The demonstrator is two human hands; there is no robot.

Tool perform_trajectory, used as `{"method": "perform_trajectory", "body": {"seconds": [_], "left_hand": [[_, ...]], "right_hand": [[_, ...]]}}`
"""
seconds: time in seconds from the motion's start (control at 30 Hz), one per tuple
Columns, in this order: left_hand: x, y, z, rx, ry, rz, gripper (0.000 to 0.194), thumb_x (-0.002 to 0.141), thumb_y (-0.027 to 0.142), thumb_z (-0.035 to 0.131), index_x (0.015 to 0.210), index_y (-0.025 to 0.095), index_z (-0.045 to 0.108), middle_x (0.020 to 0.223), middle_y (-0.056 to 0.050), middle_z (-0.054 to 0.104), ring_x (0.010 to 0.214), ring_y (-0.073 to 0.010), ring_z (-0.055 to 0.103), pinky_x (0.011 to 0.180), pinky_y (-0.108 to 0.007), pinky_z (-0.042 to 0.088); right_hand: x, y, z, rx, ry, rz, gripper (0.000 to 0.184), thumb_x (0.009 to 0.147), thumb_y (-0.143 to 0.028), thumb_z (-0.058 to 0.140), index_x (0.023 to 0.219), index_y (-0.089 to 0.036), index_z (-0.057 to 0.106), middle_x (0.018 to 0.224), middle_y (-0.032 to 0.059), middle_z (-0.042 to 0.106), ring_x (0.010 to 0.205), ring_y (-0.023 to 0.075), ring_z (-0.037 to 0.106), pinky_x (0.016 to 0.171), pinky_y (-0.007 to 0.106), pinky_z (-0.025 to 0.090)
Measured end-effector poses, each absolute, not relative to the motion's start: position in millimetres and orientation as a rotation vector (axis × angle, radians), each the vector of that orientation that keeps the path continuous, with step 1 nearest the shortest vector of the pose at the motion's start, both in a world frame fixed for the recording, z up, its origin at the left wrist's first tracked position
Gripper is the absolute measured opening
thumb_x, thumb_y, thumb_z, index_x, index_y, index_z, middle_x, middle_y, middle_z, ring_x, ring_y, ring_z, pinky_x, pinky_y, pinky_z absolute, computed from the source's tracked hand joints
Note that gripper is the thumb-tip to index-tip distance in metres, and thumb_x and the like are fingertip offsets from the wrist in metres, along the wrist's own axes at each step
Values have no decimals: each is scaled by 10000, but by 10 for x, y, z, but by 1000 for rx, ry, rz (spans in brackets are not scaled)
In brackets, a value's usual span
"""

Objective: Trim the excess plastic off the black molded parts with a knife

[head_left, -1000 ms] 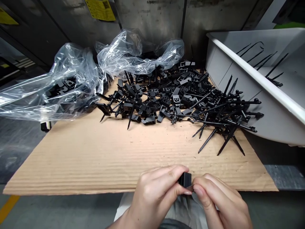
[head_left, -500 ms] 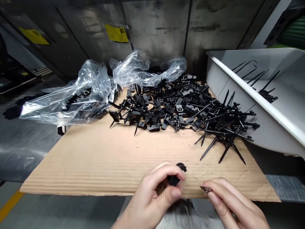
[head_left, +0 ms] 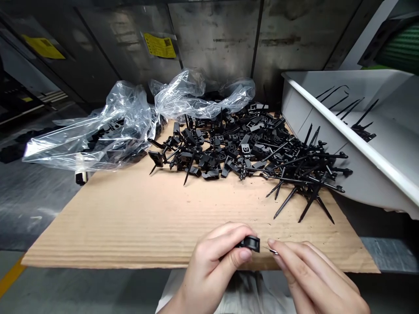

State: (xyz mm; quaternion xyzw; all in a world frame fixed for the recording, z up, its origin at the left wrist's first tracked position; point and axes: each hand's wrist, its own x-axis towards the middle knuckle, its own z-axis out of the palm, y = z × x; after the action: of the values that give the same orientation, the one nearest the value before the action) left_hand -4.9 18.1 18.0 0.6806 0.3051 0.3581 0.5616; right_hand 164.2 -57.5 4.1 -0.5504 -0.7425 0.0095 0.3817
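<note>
Between the thumb and fingers of my left hand (head_left: 218,257) is a small black plastic part (head_left: 251,243), its hollow end facing right. My right hand (head_left: 310,266) pinches a small, thin metal piece (head_left: 272,250), mostly covered by the fingertips. A narrow gap separates the metal piece from the black part. Both hands are over the front edge of the cardboard sheet (head_left: 147,222). Beyond them lies a heap of black plastic parts (head_left: 225,148), with long black stick-like pieces (head_left: 307,179) at its right side.
A grey-white bin (head_left: 327,115) on the right holds several thin black pieces (head_left: 360,126). Clear plastic bags (head_left: 121,126) with black parts lie at the back left. Metal panels (head_left: 212,39) with yellow labels (head_left: 159,45) stand behind.
My left hand has turned the black part so its hollow end faces right. My right hand has moved left and slightly up, bringing the metal piece closer to it.
</note>
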Motion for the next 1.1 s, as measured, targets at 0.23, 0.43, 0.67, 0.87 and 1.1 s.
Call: {"method": "perform_trajectory", "body": {"seconds": [0.23, 0.43, 0.67, 0.87, 1.1], "left_hand": [[-61, 185, 153, 1552, 712, 786, 133, 873, 174, 523, 914, 218, 641, 803, 2, 579, 664, -115, 550, 654, -190, 438], [-52, 223, 183, 1559, 635, 830, 140, 866, 181, 541, 917, 226, 663, 843, -9, 600, 819, -142, 567, 755, -173, 430], [-97, 207, 195, 1547, 592, 790, 138, 867, 183, 536, 906, 214, 664, 855, -16, 588, 819, -143, 573, 759, -181, 442], [-92, 201, 207, 1558, 595, 783, 151, 866, 157, 533, 918, 211, 665, 876, -28, 595, 838, -159, 578, 780, -202, 441], [-84, 200, 198, 1572, 596, 792, 187, 872, 130, 521, 951, 229, 659, 896, -21, 593, 870, -153, 574, 802, -192, 434]], "right_hand": [[1621, -540, -15, -1414, -1905, 6, 419, 765, 5, 523, 1161, -132, 506, 888, 106, 641, 784, 181, 603, 660, 268, 507], [1576, -495, 107, -1343, -1730, 501, 263, 825, -64, 474, 1025, -217, 553, 657, -20, 557, 610, 89, 611, 566, 127, 493], [1575, -462, 196, -1321, -1661, 821, 163, 857, -155, 449, 803, -235, 581, 625, -52, 559, 537, 70, 577, 515, 120, 452], [1630, -489, 239, -1335, -1688, 815, 158, 843, -109, 460, 836, -214, 578, 632, -41, 557, 560, 70, 585, 532, 119, 461], [1624, -534, 153, -1335, -1755, 554, 242, 819, -45, 478, 998, -189, 555, 699, -8, 575, 615, 88, 601, 578, 142, 491]]}}
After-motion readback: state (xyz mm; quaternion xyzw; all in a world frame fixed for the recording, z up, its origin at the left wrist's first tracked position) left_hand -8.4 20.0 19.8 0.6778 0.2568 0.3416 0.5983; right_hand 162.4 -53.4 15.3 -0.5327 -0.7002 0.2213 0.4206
